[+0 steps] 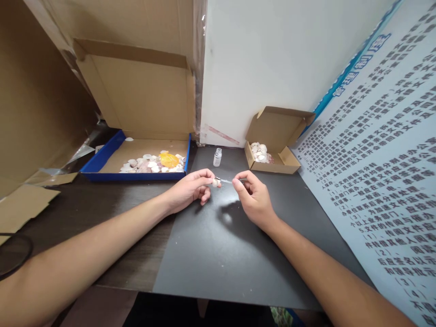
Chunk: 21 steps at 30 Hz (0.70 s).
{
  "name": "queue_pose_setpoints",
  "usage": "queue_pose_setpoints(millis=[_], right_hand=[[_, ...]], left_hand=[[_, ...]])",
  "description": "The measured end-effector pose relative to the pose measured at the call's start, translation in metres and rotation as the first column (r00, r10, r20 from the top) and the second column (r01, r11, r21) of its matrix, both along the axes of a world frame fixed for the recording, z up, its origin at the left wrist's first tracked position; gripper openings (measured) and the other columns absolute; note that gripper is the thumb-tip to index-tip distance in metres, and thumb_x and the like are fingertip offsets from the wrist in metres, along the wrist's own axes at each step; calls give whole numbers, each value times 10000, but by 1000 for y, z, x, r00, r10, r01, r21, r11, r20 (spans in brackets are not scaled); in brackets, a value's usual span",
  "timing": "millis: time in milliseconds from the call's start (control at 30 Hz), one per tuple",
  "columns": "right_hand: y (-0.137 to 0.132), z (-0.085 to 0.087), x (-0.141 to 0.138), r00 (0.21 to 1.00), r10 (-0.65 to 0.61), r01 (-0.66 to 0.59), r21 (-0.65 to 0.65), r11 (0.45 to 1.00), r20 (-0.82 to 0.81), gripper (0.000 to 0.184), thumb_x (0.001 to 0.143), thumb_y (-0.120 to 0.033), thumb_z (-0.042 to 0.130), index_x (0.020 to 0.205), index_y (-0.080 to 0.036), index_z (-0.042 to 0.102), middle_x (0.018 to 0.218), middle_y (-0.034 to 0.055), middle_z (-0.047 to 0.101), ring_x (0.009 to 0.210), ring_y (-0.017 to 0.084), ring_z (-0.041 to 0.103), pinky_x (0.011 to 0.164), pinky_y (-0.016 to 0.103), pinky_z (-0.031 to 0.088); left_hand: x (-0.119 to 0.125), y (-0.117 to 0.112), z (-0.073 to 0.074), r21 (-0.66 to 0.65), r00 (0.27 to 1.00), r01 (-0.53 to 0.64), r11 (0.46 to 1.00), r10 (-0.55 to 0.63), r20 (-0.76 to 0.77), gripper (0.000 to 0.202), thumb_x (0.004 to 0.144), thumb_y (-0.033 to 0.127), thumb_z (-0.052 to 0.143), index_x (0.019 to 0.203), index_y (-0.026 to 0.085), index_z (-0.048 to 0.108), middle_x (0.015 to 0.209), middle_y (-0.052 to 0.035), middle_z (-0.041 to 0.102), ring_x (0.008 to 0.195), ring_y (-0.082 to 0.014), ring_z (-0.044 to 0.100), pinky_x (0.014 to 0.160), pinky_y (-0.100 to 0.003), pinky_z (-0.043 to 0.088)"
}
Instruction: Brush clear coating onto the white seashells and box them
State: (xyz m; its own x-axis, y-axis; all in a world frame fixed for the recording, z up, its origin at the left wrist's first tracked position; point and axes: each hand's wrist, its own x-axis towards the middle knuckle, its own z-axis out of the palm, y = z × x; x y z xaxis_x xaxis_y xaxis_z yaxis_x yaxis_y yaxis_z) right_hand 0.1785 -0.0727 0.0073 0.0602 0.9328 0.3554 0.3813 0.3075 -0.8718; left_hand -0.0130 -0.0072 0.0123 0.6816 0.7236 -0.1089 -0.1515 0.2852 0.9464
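My left hand [192,188] pinches a small pale shell [215,182] between thumb and fingers, just above a dark grey mat [218,254]. My right hand [252,196] is closed on a thin brush or applicator [227,181] whose tip touches the shell. A small clear bottle [217,157] stands upright on the mat just behind both hands. A blue-edged cardboard box [102,156] to the left holds several shells [150,164] and one orange shell [169,159]. A small cardboard box [282,159] at the back right holds several white shells [259,152].
Cardboard walls [37,104] rise on the left and behind the blue box. A white wall panel [272,59] stands at the back. A printed poster [381,181] with text slopes along the right. A loose cardboard piece [20,206] lies at the left edge.
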Motion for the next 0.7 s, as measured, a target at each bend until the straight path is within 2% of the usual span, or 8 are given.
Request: queue_pose_setpoints(millis=[133,300,600,700], right_hand=[[7,-11,1,995,-11,7,-41,999,-98,259,926,-442,528,820,-207,507,508,-89,322,451,79,276,443,229,224],[22,-21,-4,994,-10,16,53,998,-105,232,946,-404,506,819,-210,514,553,-70,358,488,89,327,477,237,254],[40,-20,-4,978,18,-8,51,999,-206,237,955,-389,499,799,-211,493,587,-67,360,509,91,326,490,233,278],[37,-17,-2,978,-3,11,34,999,-208,243,944,-393,524,787,-207,515,575,-66,373,506,91,329,485,231,276]], left_hand=[[5,2,-4,-11,1000,-16,1000,16,18,191,836,290,636,834,174,485,900,-17,643,447,-36,481,429,-198,424],[10,7,-8,-51,997,-32,998,36,73,197,816,271,653,866,178,487,892,-10,645,448,-40,498,430,-201,452],[9,2,-6,-76,990,-129,989,133,51,205,833,307,643,830,181,481,798,26,602,414,-37,489,400,-200,457],[8,2,-3,-77,987,-156,985,157,12,206,848,313,628,836,186,466,881,10,637,408,-34,496,389,-203,459]])
